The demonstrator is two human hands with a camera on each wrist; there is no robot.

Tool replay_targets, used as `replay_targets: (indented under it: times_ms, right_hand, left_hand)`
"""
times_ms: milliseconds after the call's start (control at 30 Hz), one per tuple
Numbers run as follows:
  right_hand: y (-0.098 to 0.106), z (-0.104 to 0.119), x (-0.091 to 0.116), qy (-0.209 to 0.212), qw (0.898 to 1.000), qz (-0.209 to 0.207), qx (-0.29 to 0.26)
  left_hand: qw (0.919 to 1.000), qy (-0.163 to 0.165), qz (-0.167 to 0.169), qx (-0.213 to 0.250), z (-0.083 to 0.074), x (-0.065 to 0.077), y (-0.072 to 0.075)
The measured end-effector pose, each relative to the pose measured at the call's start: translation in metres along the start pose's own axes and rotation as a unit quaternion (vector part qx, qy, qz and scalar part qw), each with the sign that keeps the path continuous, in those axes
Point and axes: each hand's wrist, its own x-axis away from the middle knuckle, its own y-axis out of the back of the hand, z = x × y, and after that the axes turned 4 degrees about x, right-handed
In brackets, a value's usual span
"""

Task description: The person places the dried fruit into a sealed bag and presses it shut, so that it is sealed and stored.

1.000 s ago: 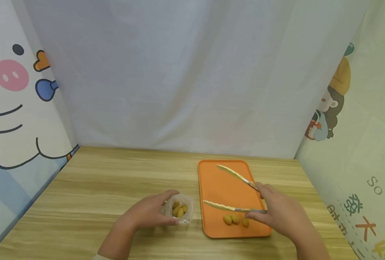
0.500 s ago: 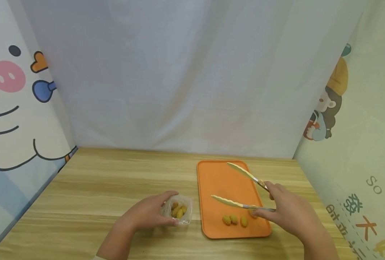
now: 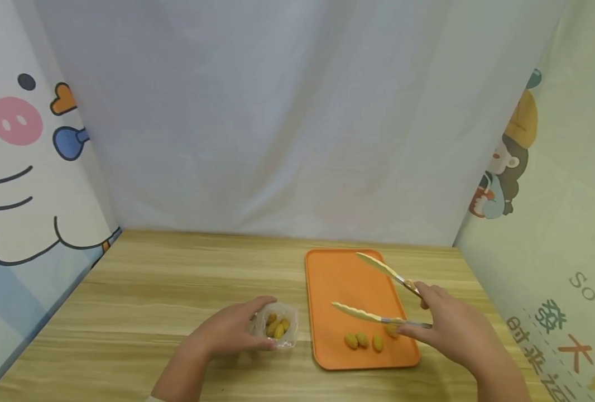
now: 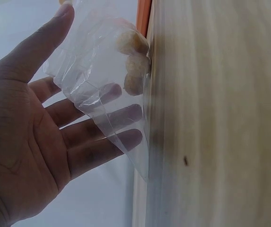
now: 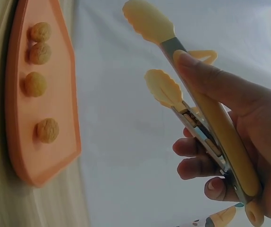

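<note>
My left hand (image 3: 232,330) holds a clear plastic bag (image 3: 291,314) upright on the table, thumb on one side and fingers on the other. Several small yellow-brown balls (image 3: 278,331) lie inside it. In the left wrist view, the fingers show through the film of the bag (image 4: 90,61). My right hand (image 3: 455,329) grips a pair of tongs (image 3: 360,312) above the orange tray (image 3: 327,279). The yellow tips of the tongs (image 5: 149,19) stand wide apart with nothing between them. Several rough round balls (image 5: 35,84) sit in a row on the tray, beneath and beside the lower tong arm.
The tray stands right of the bag on a wood-grain table (image 3: 187,273). Behind the table hangs a pale curtain (image 3: 227,139). Printed cartoon cloths (image 3: 31,195) flank it on the left and right.
My right hand has drawn the tongs to the right, mostly in the first half second. One more ball shows at the row's right end. My left hand and the bag have barely moved.
</note>
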Motion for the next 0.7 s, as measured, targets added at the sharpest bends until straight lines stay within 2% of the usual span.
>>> replay_targets:
  times_ms: [167,367,700]
  right_hand:
    - [-0.006,-0.015,0.005,-0.001,1.000,-0.015,0.016]
    - [-0.017,-0.035,0.013,-0.012,0.999,0.001,0.035]
    - [-0.032,-0.058,0.023,-0.022,0.998,-0.003,0.057]
  left_hand:
    - [1.0000,-0.001,-0.005,-0.007,0.001,-0.002,-0.002]
    - [0.9999,0.001,-0.004,-0.009,0.003,-0.003,-0.004]
    - [1.0000,0.003,-0.004,-0.001,0.003,-0.003,-0.003]
